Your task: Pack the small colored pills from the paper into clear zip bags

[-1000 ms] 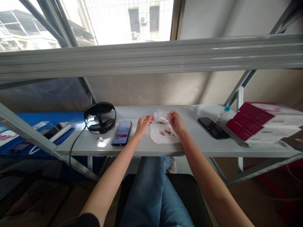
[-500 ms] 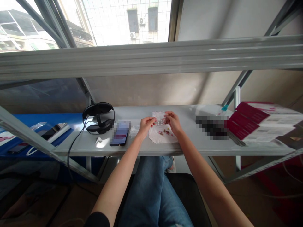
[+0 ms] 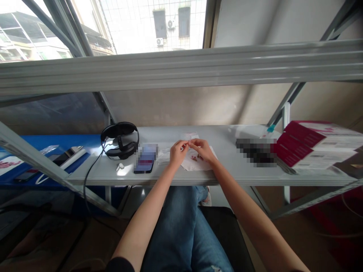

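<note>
My left hand (image 3: 178, 152) and my right hand (image 3: 202, 148) meet over the shelf, with thumbs and fingers closed in a pinch. Between and behind the fingertips shows a small clear plastic bag (image 3: 190, 135), which both hands grip; most of it is covered by my fingers. Below the hands lies a white sheet (image 3: 190, 165) with several small reddish and brown pieces (image 3: 199, 157) scattered on it, too small to name. More clear plastic packaging (image 3: 163, 155) rests just left of my left hand.
A phone (image 3: 144, 162), a white earbud (image 3: 120, 166) and a black headset (image 3: 119, 140) with a cable stand to the left. A blurred dark object (image 3: 255, 151) and an upright folded red-and-white leaflet (image 3: 300, 145) are on the right. A grey metal beam (image 3: 181, 70) crosses above.
My hands have come together from either side of the bag, so the fingertips now meet and hide more of it. The sheet and the pieces stay in place.
</note>
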The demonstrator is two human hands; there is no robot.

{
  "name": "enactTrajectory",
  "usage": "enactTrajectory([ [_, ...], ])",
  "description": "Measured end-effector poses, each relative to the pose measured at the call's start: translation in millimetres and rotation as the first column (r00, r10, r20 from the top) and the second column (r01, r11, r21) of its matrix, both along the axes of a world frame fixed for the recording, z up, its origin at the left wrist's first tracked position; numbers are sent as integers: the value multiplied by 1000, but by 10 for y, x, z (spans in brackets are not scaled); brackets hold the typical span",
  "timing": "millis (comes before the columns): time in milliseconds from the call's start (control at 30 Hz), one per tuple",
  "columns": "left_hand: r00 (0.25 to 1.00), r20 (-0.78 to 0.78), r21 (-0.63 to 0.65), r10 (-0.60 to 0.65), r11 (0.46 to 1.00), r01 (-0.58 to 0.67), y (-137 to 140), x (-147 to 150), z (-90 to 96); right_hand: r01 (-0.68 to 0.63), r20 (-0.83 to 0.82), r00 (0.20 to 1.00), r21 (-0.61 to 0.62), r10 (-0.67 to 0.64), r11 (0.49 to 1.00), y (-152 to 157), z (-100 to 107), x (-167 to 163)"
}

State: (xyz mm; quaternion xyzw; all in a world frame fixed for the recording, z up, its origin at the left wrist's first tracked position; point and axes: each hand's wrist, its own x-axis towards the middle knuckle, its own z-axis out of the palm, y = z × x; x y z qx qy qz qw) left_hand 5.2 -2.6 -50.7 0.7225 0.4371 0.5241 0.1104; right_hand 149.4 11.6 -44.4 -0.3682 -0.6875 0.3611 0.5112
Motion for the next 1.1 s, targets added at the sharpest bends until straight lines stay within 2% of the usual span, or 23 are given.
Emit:
enactTrajectory([
  [200,996,-74,31,60,998,-57,-10,10,-14,-17,126,992,101,4,995,-6,-18,13],
  [433,985,-117,21,128,992,-126,-27,20,-11,101,333,925,249,-183,963,-36,-47,-4],
  [633,983,-74,47,170,985,-167,-45,5,0,268,298,877,349,-378,898,-27,-54,55],
  [733,990,-79,31,117,993,-115,-58,7,4,335,228,880,326,-418,884,-31,-43,69],
  [833,995,-64,25,79,997,-78,-61,16,10,335,131,917,264,-378,904,-30,-27,59],
  [900,995,-2,34,99,995,-99,-50,18,11,325,53,938,208,-342,923,-22,-11,52],
  [967,985,90,37,150,987,-153,-28,13,7,293,-32,956,130,-291,947,-9,5,56],
  [1100,960,203,1,191,981,-195,20,-2,-12,132,-199,970,-49,-139,990,14,18,94],
])
